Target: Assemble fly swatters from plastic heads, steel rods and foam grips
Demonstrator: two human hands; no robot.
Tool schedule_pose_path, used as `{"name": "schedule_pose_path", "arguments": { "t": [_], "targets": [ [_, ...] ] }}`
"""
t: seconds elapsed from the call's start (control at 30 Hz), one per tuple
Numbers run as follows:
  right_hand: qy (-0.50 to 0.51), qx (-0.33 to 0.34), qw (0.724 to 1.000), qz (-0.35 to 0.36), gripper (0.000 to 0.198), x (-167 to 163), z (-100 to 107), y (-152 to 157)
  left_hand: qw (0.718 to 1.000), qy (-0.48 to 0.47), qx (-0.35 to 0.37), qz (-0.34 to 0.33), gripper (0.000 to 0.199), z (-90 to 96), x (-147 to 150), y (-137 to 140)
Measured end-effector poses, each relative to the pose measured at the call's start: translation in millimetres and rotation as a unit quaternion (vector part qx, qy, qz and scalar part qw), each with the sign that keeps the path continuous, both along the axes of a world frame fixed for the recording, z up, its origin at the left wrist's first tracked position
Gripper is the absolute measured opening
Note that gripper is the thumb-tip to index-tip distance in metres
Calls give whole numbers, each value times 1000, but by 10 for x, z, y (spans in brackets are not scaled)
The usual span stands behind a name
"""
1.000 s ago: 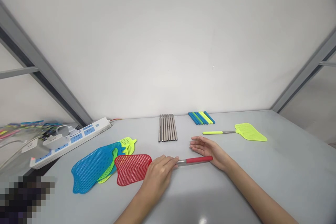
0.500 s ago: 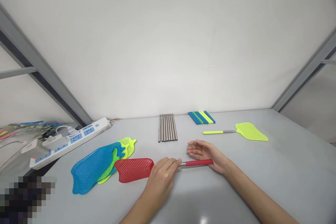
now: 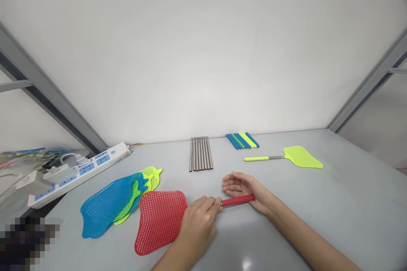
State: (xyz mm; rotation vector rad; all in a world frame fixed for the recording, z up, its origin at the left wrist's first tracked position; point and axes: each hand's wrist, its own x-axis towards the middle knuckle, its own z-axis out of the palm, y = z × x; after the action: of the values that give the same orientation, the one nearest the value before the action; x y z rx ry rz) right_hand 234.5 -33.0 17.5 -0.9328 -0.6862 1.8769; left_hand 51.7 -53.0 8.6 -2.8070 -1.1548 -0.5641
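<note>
Currently held: red fly swatter [image 3: 161,219], toward the surface's [image 3: 349,190] near edge
Left hand [image 3: 201,218]: fingers wrapped between mesh [image 3: 159,230] and grip [image 3: 238,200]
Right hand [image 3: 251,190]: fingers loosely parted at grip's end
Feel: likely light, mesh bendy; grasp grip

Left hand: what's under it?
The red mesh head sticks out on one side of the left hand, the red grip on the other. The stretch between is covered, so how they join can't be seen.
</note>
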Motion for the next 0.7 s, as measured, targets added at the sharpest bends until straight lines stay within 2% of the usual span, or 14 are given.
{"name": "schedule_pose_path", "arguments": {
  "t": [0.3, 0.47, 0.57, 0.7],
  "targets": [
    [-14, -3, 1000, -2, 28, -46, -18, -20, 998, -34, -47, 0, 27, -129, 4, -62],
    [-67, 22, 998, 9, 29, -14, 6, -19, 998, -24, -56, 1, 23, -74, 32, -7],
    [-106, 40, 992, 60, 32, 13, 48, -41, 999, -14, -33, -1, 22, -7, 26, 32],
    [-151, 62, 971, 173, 36, 41, 89, -67, 999, -22, -22, -18, 26, 48, -6, 66]
  ]
}}
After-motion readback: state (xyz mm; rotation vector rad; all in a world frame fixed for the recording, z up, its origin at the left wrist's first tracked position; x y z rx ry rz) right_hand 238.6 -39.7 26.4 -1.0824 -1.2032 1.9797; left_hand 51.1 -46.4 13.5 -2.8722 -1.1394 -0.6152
